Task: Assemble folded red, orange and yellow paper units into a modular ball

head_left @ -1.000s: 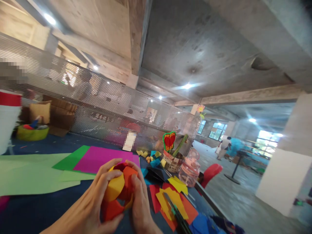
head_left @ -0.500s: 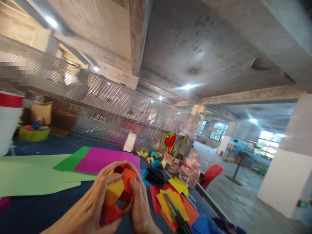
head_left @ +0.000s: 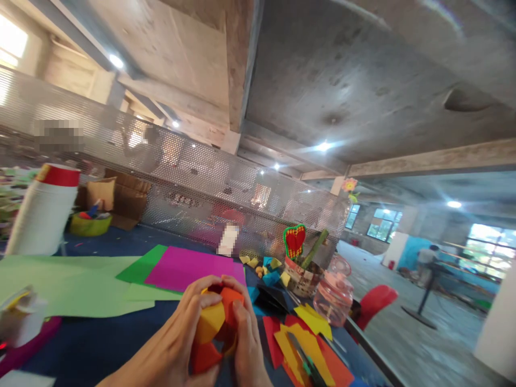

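While both hands are cupping a folded paper ball (head_left: 212, 324) in front of the person, the left hand (head_left: 181, 328) is wrapping its left side and the right hand (head_left: 248, 333) is bracing its right. The fingers are curling inward and pressing on the yellow and orange panels, with the tips of the two hands nearly meeting over the top. The ball is showing a gap between its panels toward the camera.

Dark blue bench (head_left: 105, 344) surface is showing to the left of the hands, leaving open room up to the near edge of the pale green sheets (head_left: 80, 285). Behind the hands, a magenta sheet (head_left: 189, 269) is overlapping a darker green sheet (head_left: 137, 267). To the right, room is running short: red, yellow and orange paper pieces (head_left: 282, 346) are lying close beside the right hand, and a dark cutting tool (head_left: 300, 352) is resting across them. Farther out, a pink-lidded jar (head_left: 332, 298) is standing near the bench's right edge, and a perforated metal screen (head_left: 193, 177) is bounding the far side.
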Available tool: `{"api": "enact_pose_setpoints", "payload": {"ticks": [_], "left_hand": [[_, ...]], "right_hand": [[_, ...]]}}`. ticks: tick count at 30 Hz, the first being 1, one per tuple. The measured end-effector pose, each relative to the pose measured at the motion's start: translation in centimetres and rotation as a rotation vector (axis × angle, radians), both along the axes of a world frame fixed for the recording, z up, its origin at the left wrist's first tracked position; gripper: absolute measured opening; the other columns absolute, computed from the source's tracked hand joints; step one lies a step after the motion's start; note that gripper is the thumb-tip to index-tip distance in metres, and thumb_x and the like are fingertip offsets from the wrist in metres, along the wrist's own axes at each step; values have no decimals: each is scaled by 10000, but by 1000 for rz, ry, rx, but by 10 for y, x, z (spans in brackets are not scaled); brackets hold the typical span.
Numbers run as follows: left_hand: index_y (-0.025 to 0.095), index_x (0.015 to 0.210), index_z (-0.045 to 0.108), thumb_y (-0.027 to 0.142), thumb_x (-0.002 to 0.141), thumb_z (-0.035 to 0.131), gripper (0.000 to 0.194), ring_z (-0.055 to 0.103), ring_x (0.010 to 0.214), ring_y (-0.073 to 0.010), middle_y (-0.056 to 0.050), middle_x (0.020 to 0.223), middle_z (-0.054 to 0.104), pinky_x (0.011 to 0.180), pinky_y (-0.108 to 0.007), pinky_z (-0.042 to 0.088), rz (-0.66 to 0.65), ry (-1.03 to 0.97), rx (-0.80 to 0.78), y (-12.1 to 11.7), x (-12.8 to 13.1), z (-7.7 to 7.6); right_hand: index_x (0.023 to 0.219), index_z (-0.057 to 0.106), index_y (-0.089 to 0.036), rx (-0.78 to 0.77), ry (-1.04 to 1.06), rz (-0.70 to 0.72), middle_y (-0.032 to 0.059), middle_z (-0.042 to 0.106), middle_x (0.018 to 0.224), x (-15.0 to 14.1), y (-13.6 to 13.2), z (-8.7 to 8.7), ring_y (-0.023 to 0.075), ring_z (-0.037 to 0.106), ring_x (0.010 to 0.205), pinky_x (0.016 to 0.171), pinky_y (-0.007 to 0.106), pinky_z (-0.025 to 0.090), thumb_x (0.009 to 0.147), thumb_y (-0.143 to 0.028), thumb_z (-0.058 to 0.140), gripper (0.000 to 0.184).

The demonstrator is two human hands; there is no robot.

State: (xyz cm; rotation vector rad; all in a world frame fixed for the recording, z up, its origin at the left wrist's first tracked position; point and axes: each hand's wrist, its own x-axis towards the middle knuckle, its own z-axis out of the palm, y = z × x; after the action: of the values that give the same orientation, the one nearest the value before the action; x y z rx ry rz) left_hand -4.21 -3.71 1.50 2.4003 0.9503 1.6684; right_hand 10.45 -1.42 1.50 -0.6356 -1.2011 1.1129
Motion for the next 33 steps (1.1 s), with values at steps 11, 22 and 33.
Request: {"api": "enact_pose_setpoints", "payload": {"ticks": [11,22,33], "left_hand": [[273,1328,338,49,609,616,803,474,1371,-348,-163,1461,417,1086,-537,491,-39,53,-38,1,-4,6],[287,1273,362,56,682,598,678,506,1313,-304,-132,1374,479,1056,-509,500,-96,19,-1,-1,1,12],[303,1348,345,50,712,586,726,430,1395,-346,-145,1524,316,1107,-568,448,-78,-2,-132,0,-2,0]], "right_hand": [[1244,678,-312,-20,-101,16,39,641,1353,11,8,-6,247,561,1288,1076,374,466,890,-598,602,461],[1142,712,-284,-10,-148,-121,44,680,1259,1,-2,0,255,585,1239,1082,363,439,886,-685,536,507],[1365,556,-329,5,-72,-41,16,538,1477,4,-2,0,223,444,1411,1161,378,384,877,-617,623,571]]}}
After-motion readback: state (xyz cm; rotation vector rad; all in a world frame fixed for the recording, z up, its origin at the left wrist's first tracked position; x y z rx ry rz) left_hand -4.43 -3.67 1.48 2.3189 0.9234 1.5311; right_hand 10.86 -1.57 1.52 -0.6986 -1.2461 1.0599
